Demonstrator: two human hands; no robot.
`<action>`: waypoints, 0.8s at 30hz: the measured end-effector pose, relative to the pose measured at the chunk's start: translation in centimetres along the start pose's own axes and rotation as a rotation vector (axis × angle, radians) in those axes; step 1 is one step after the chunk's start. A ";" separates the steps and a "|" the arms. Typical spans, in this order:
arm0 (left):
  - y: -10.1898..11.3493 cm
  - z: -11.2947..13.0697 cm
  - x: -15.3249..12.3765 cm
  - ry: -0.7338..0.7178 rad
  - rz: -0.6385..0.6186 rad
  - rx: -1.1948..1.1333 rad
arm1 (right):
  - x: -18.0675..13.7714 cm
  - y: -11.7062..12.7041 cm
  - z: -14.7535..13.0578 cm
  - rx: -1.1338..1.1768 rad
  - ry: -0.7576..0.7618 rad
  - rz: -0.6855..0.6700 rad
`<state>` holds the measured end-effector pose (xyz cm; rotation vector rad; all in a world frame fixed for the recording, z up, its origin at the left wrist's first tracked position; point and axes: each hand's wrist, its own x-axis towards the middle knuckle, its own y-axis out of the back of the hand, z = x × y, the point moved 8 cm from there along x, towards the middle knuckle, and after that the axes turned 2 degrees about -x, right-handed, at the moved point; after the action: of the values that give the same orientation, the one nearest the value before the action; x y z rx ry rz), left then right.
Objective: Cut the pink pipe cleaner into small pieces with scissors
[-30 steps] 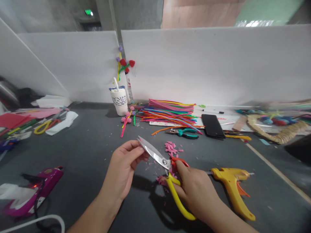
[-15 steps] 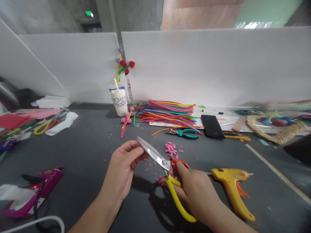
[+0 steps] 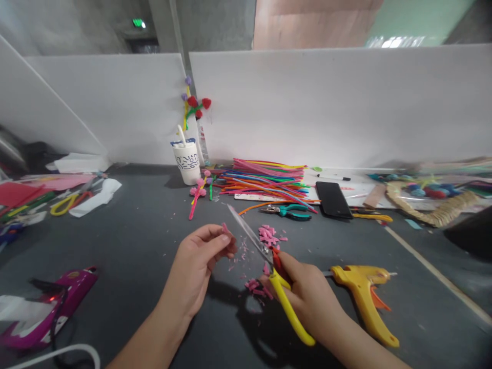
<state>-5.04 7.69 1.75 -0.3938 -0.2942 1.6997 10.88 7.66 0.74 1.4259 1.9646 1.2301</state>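
Between thumb and fingertips, my left hand (image 3: 200, 261) pinches a small pink piece (image 3: 225, 227), its upper end poking out. My right hand (image 3: 307, 292) grips scissors (image 3: 249, 233) with one yellow and one red handle; the blades point up and left, apart from the left hand and blurred. Behind the scissors lies a loose pile of pink snippets (image 3: 268, 234) on the dark tabletop. A second small heap of pink snippets (image 3: 258, 288) sits below, partly beside the right fingers. Fine pink crumbs are scattered between the hands.
A yellow glue gun (image 3: 365, 292) lies right of my right hand; a magenta glue gun (image 3: 57, 307) with a cable is at left. Behind are teal pliers (image 3: 288, 210), colourful pipe cleaners (image 3: 265, 179), a phone (image 3: 333, 200) and a white cup (image 3: 186, 161).
The scissors have moved right, away from the left fingertips, and their blades have turned. The pink piece in the left hand now shows above the fingers.
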 end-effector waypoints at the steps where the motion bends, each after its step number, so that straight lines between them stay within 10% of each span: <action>1: -0.4 -0.5 -0.1 0.042 -0.038 0.022 | 0.1 0.1 0.1 0.111 -0.021 0.003; 9: -4.2 -4.6 -2.0 0.309 -0.372 0.201 | -0.2 -0.3 0.7 0.706 -0.280 -0.143; 24: -4.2 -5.2 -2.1 0.298 -0.378 0.292 | -0.2 -0.2 0.3 0.693 -0.243 -0.122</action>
<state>1.20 6.19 -1.09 -0.3429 0.0955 1.2678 11.14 7.56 0.36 1.6220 2.3609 0.2894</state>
